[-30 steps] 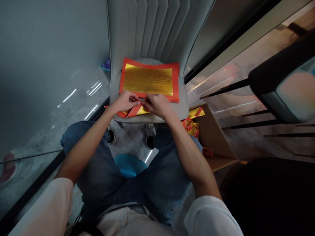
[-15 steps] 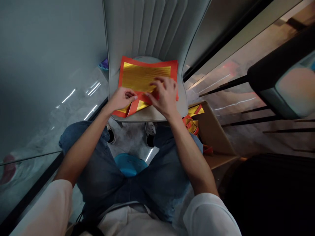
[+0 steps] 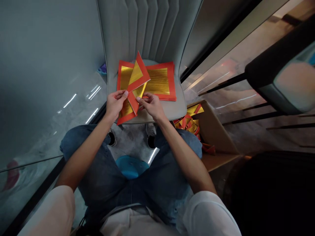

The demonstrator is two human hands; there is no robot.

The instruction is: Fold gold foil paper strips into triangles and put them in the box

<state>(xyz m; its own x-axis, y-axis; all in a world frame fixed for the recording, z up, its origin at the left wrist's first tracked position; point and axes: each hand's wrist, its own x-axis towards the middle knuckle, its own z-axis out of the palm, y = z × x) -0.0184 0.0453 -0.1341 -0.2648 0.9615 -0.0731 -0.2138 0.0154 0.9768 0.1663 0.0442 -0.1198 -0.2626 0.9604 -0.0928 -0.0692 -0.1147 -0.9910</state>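
A folded sheet of red and gold paper [image 3: 136, 86] is held between both hands above the chair seat, its pointed end up and its lower end angled down toward me. My left hand [image 3: 115, 104] pinches its left edge with thumb and fingers. On the other side, my right hand [image 3: 151, 105] grips the right edge near the lower fold. Behind it, a stack of flat red-bordered gold paper sheets [image 3: 159, 80] lies on the seat of the grey chair [image 3: 172, 109]. The held sheet covers part of the stack.
To the right of my knee stands an open cardboard box [image 3: 218, 134] holding several folded red and gold paper pieces [image 3: 188, 123]. A blue round object [image 3: 131, 166] is under me between my legs. A glass panel [image 3: 49, 49] runs along the left. Thin dark legs of furniture [image 3: 221, 84] stand at right.
The paper has been lifted off the stack and turned, with its folded point now upward. My right hand has moved down and left and closed on its edge.
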